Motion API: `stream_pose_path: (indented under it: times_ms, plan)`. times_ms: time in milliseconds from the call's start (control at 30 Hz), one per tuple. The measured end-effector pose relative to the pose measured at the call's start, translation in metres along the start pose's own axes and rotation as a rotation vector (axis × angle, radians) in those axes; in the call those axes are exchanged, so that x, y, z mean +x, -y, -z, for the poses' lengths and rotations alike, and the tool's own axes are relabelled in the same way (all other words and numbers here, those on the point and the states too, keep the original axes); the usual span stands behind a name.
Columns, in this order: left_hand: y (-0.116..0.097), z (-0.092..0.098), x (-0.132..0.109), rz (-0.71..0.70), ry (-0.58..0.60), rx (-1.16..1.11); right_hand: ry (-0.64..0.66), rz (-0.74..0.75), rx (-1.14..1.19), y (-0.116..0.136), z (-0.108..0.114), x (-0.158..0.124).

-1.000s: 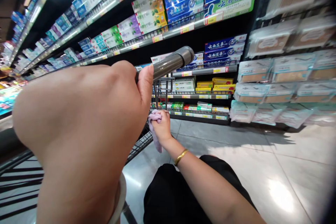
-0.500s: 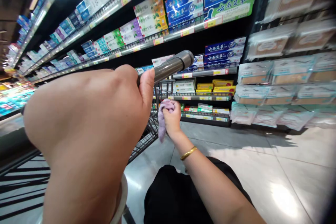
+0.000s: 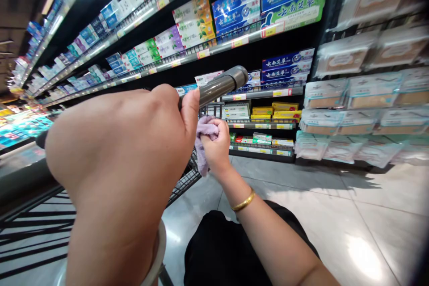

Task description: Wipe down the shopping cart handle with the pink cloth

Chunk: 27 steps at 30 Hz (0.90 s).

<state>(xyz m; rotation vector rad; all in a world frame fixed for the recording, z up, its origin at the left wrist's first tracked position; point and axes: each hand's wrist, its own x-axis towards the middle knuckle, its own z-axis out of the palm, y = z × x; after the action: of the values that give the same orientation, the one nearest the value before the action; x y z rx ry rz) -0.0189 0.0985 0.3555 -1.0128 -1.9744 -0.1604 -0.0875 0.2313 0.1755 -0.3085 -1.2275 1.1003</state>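
Note:
My left hand (image 3: 134, 134) is large in the foreground, wrapped around the dark grey handlebar (image 3: 221, 85) of a shopping cart. Its thumb lies along the near side of the bar, while the other fingers are mostly hidden behind it. Lower and to the right, my right hand (image 3: 216, 145) is closed on a bunched light purple cloth (image 3: 203, 149), one end of which hangs down. The cloth is beside the wire side of the cart (image 3: 186, 183), below the handlebar; whether it touches the wire cannot be made out. A gold bangle (image 3: 244, 200) circles my right wrist.
Shelves of boxed toothpaste (image 3: 236, 9) run along the far side and away to the left. Packaged goods hang on a rack (image 3: 365, 89) at the right. Grey tiled floor (image 3: 335, 223) lies below, with my black-clothed knees (image 3: 221, 250) at the bottom.
My right hand has moved slightly left and up with the cloth, closer to the handlebar. My left hand stays gripped on the bar, appearing slightly further right as the view shifts.

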Motion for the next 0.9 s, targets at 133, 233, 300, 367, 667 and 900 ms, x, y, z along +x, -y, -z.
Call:
stream_pose_path:
  times_ms: [133,233,300,367,667,900]
  plan:
    - [-0.001,0.001,0.001,0.066,0.011,-0.092,0.076,0.212,0.01,0.016,-0.004,-0.003]
    - [-0.001,0.001,0.001,0.093,0.009,-0.143,0.105,0.054,-0.053,-0.006,-0.008,-0.009]
    - [-0.001,0.002,0.001,0.092,0.014,-0.121,0.078,-0.05,-0.067,-0.012,-0.008,-0.01]
    - [-0.002,0.003,0.001,0.084,0.017,-0.098,0.069,0.0,-0.04,-0.004,-0.008,-0.007]
    - [-0.001,-0.002,-0.002,-0.004,0.045,0.161,0.227,0.181,-0.046,-0.004,-0.02,-0.024]
    - [0.0,-0.003,-0.003,-0.061,-0.01,0.17,0.172,0.345,-0.009,0.021,-0.018,-0.015]
